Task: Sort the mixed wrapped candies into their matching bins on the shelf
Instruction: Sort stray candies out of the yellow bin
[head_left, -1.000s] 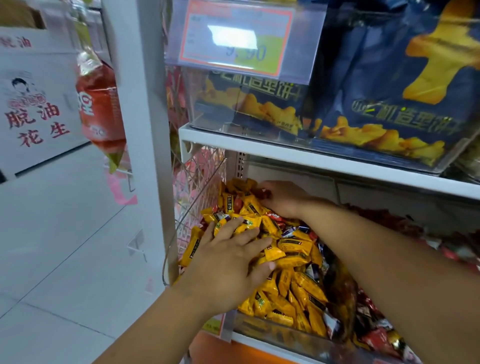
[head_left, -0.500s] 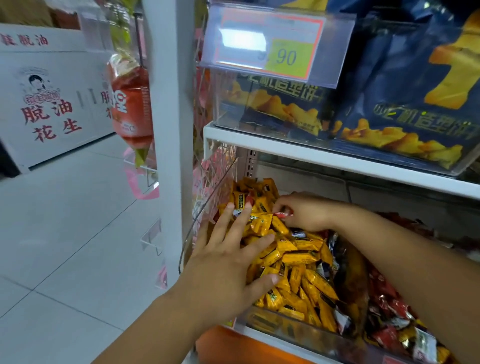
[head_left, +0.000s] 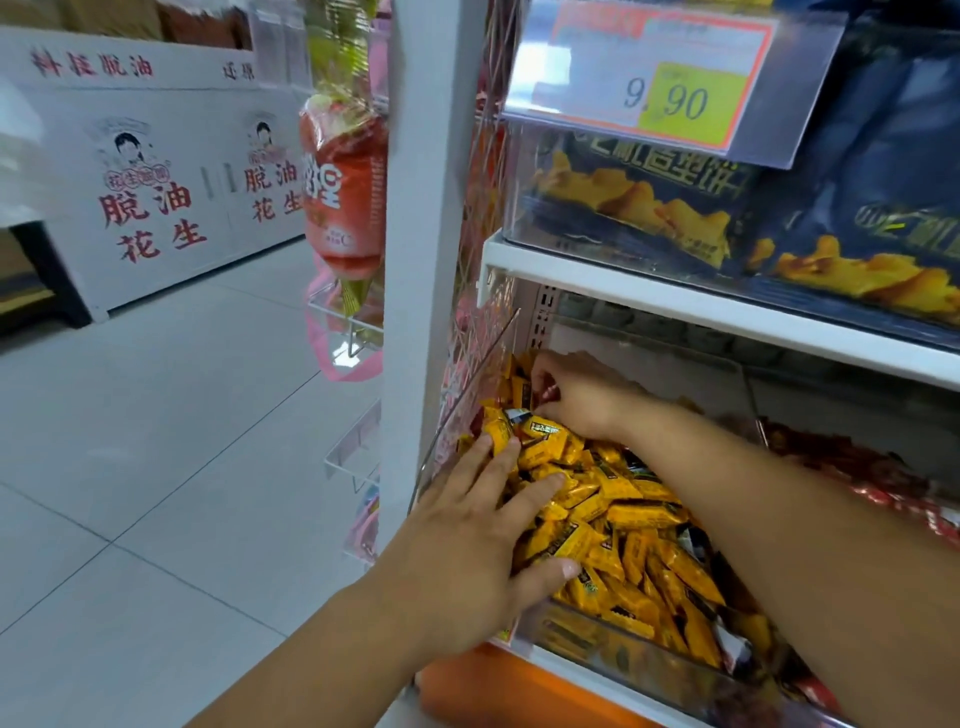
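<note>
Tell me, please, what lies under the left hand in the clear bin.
Yellow wrapped candies spread out beneath the left hand, whose straight fingers rest on them. Anything directly under the palm is covered.

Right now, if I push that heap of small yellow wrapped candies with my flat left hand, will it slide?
Probably: the small yellow wrapped candies lie loose and jumbled in the clear plastic bin, so the heap likely shifts under the left hand. Their glossy wrappers look slippery. Each piece seems light, so some could spill over the front wall.
</note>
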